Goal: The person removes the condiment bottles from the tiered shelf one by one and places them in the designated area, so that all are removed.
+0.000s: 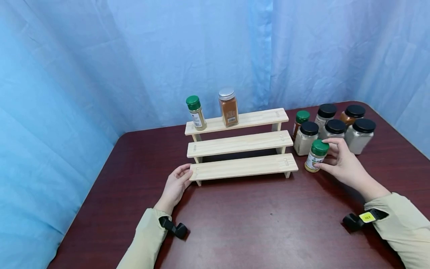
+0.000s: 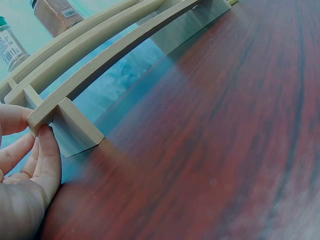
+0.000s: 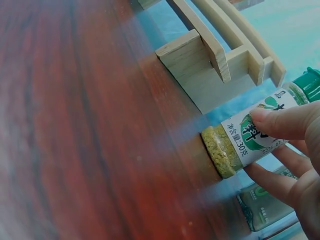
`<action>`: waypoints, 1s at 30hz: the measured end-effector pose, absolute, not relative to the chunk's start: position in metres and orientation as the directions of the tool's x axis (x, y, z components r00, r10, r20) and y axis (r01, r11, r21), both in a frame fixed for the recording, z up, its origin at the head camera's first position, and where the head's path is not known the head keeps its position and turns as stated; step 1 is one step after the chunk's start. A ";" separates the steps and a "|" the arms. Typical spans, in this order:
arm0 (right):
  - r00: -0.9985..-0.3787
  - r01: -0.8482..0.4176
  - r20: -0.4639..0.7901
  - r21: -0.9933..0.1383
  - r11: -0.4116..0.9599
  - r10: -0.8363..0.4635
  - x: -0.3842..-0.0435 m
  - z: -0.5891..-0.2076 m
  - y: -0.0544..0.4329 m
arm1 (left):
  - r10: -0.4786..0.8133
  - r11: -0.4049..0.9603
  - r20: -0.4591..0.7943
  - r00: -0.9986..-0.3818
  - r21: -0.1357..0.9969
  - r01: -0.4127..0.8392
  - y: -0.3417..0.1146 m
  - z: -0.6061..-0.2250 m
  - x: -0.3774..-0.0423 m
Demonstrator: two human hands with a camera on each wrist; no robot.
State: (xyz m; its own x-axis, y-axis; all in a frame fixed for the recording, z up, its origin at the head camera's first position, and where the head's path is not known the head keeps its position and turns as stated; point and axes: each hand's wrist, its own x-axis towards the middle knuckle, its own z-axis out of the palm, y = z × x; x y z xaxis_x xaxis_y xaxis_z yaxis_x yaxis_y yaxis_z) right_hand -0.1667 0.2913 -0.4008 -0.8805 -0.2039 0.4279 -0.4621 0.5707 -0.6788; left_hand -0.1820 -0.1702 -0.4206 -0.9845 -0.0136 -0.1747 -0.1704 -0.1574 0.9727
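My left hand (image 1: 176, 186) pinches the left end of the lowest step of a three-tier wooden spice rack (image 1: 242, 168), thumb and fingers at the board's corner in the left wrist view. My right hand (image 1: 342, 164) grips a small spice jar (image 1: 314, 160) with a green cap and a white printed label, to the right of the rack. In the right wrist view its yellowish-green contents (image 3: 220, 150) show below the label, and the thumb lies across the label. On the top step stand a green-capped spice jar (image 1: 198, 118) and a silver-lidded jar of brown spice (image 1: 229, 110).
Several jars crowd the right side behind my right hand: black-lidded ones such as the white-filled jar (image 1: 357, 140) and the front jar (image 1: 304, 144), plus a green-capped jar (image 1: 299, 121) of reddish spice. Blue curtains (image 1: 168, 56) hang behind the dark red wooden table (image 1: 252, 224).
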 end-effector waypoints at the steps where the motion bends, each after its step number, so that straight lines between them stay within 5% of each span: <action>1: -0.881 -0.461 0.428 -0.682 0.568 -0.201 -0.167 -0.401 0.292 | -0.014 -0.158 -0.175 -0.984 0.973 -0.171 -0.170 -0.421 -0.182; 30: -0.923 -0.339 0.374 -0.688 0.642 -0.086 -0.162 -0.381 0.292 | -0.023 -0.166 -0.152 -0.988 0.975 -0.146 -0.170 -0.420 -0.180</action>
State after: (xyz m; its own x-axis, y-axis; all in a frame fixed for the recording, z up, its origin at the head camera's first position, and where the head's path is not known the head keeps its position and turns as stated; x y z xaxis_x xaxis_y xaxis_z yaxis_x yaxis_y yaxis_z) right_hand -0.1622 0.2919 -0.3807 -0.9233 -0.0861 0.3743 -0.3387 0.6421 -0.6878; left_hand -0.1801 -0.1695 -0.4199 -0.9881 -0.0228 -0.1523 -0.1465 -0.1661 0.9752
